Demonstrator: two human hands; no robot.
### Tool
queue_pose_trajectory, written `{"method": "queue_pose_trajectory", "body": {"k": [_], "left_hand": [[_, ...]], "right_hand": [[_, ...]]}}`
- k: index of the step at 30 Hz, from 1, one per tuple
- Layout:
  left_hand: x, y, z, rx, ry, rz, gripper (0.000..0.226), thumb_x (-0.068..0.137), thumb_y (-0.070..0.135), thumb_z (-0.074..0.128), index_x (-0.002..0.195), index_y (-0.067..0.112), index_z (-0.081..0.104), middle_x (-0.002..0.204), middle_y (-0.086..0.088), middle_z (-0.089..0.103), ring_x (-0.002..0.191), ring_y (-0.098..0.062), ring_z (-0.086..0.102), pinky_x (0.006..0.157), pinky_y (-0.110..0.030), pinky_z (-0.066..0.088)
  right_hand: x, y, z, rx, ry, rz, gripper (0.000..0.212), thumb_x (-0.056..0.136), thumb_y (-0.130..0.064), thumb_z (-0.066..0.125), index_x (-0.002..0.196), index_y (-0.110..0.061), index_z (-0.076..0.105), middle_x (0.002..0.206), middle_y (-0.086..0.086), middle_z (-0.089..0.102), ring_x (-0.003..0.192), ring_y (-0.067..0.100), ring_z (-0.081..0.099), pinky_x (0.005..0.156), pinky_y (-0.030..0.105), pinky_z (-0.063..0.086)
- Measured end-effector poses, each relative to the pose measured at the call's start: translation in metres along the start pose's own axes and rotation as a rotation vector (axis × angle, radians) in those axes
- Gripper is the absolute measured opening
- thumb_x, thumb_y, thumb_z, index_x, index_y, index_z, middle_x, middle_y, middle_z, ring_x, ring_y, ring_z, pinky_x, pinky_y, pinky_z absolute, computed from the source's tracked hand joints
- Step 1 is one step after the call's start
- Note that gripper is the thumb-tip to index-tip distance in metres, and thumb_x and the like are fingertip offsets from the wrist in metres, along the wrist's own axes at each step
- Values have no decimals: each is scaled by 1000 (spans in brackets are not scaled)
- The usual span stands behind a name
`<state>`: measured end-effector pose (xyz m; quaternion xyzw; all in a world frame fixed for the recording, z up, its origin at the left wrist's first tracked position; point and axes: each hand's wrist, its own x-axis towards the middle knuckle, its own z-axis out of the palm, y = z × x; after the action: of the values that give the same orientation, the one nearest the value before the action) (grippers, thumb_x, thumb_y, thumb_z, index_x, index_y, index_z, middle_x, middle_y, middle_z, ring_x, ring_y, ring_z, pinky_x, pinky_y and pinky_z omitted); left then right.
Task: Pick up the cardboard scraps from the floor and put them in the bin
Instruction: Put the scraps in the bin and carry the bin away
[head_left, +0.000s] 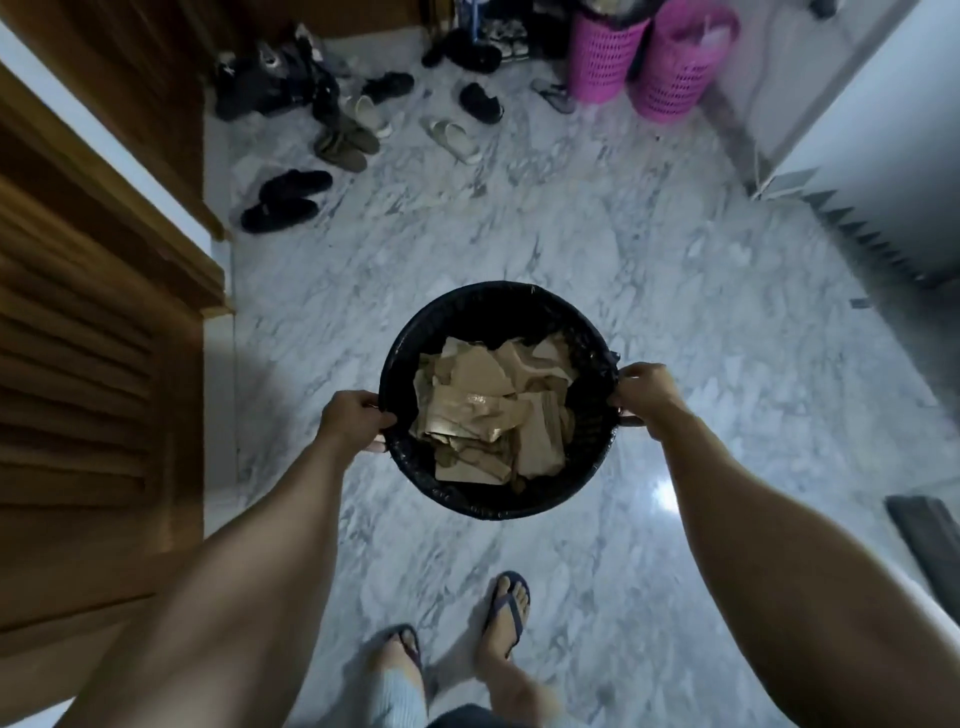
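Here, black bin full of cardboard scraps, gripped by left hand and right hand, fingers curled over opposite rims, likely for balance.

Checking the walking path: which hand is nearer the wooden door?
Left. The left hand grips the bin rim on the side facing the door; the right hand grips the opposite rim.

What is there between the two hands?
In the head view, the black bin spans the gap between the left hand and right hand, each gripping its rim. Cardboard scraps fill it.
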<state>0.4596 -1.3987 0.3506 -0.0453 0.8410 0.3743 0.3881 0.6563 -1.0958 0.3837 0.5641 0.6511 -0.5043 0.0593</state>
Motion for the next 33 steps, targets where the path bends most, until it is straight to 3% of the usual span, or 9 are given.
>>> {"method": "queue_pose_trajectory", "body": {"k": [8,12,19,24,27,33], "left_hand": [[64,182,87,106,-130,149,12,84,-8,67,93,-2,71,97,-21,72,90,-34,72,76,-47,62],[122,280,136,169,-211,201,17,83,-8,67,98,-5,72,99,-22,73,88,-33,73,73,-46,63],[196,431,217,251,-254,253,18,83,-9,67,100,-6,71,100,-23,73,92,-36,72,77,-51,62],[262,530,274,293,-242,232,11,80,-4,74,84,5,70,96,-19,73,81,-33,73,69,-43,63],[303,582,311,290,-221,169,23,79,-3,74,101,-1,70,101,-18,73,84,-35,73,77,-51,62],[372,689,372,344,-213,177,45,82,3,75,125,2,63,115,-17,70,75,-33,74,80,-44,63]], "right_hand": [[82,-36,-125,126,125,54,15,78,5,61,92,8,66,73,15,60,65,24,58,74,46,62],[142,-61,-180,202,211,90,9,77,8,59,82,3,65,70,14,58,64,24,57,78,49,61],[250,-102,-261,267,301,143,15,77,2,65,90,8,68,75,14,62,68,26,62,72,45,62],[349,-145,-321,306,313,146,21,74,10,57,91,9,69,77,16,62,67,27,60,76,48,61],[413,-170,-356,308,296,167,18,72,11,58,87,7,68,71,14,60,61,25,57,74,47,61],[533,-223,-415,309,296,212,16,75,13,56,79,1,65,66,14,58,58,26,55,64,40,58]]}}
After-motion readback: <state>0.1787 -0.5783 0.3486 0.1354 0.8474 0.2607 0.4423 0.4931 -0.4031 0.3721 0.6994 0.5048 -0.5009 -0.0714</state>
